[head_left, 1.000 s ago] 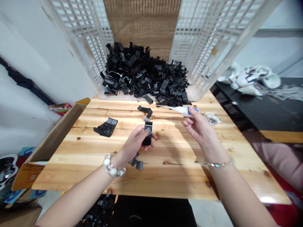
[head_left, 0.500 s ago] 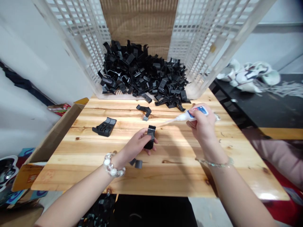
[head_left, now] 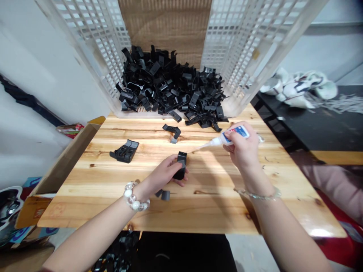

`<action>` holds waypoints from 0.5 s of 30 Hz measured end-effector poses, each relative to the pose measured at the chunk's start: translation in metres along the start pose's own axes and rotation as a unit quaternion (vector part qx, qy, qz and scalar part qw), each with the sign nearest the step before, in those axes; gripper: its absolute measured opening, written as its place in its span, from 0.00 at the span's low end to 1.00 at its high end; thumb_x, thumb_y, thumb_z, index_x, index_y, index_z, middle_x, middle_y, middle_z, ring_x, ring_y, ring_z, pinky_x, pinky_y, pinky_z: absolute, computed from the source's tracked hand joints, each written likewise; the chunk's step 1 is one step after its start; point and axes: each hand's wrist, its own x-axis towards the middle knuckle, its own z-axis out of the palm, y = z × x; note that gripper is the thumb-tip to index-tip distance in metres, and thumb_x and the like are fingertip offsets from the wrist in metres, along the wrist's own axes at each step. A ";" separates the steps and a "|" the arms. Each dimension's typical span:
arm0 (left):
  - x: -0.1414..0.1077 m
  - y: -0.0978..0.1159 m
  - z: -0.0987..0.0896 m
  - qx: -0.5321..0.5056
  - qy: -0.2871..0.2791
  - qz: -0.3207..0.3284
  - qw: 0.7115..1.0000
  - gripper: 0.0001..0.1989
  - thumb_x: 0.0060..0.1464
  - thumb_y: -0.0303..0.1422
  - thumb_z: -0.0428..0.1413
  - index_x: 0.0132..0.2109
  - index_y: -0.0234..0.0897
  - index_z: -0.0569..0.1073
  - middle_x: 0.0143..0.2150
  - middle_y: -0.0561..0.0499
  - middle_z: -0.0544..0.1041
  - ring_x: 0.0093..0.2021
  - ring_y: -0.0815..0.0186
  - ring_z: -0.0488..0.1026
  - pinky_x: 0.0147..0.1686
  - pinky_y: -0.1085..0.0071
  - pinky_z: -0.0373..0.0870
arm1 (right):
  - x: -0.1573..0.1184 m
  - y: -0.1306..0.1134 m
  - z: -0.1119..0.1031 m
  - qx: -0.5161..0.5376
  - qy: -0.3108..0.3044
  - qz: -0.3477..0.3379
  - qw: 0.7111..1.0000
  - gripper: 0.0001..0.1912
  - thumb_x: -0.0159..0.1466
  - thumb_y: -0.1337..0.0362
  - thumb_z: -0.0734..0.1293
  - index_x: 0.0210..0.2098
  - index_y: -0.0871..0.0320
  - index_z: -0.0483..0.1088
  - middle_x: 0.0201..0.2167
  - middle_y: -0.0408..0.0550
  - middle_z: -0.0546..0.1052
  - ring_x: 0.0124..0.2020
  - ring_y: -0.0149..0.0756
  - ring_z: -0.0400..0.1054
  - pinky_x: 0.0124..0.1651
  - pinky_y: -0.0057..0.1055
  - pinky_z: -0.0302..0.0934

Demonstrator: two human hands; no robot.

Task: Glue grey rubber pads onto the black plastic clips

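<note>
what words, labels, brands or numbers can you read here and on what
No text reads clearly.
Bottle in the right hand: label print, too small and blurred.
Cardboard flap at left: pale mark, too blurred.
Blue carton beside it: dark blue marks, unreadable.
Table, near left corner: faint reddish mark, cannot tell whether it is text.

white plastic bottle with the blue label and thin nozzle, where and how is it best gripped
The white plastic bottle is probably best pinched around its wide, blue-labelled body, coming from the right, as the right hand does. Its long thin nozzle points leftward, close to the curved black plastic piece in the left hand, and gives little to grip.
</note>
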 end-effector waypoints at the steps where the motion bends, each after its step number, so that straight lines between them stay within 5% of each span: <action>1: 0.000 0.000 0.000 0.001 -0.001 0.000 1.000 0.10 0.55 0.36 0.57 0.41 0.35 0.67 0.36 0.47 0.75 0.30 0.66 0.74 0.25 0.70 0.75 | 0.000 0.001 0.000 -0.007 0.000 0.000 1.000 0.08 0.50 0.69 0.70 0.24 0.55 0.66 0.15 0.37 0.62 0.14 0.24 0.50 0.14 0.24 0.42; 15: -0.002 0.001 0.001 0.006 -0.004 -0.019 1.000 0.09 0.58 0.35 0.54 0.42 0.34 0.67 0.37 0.46 0.75 0.33 0.65 0.75 0.27 0.70 0.75 | 0.001 0.008 -0.002 -0.052 -0.014 -0.012 0.998 0.09 0.50 0.68 0.70 0.25 0.54 0.65 0.17 0.37 0.65 0.14 0.25 0.51 0.14 0.24 0.43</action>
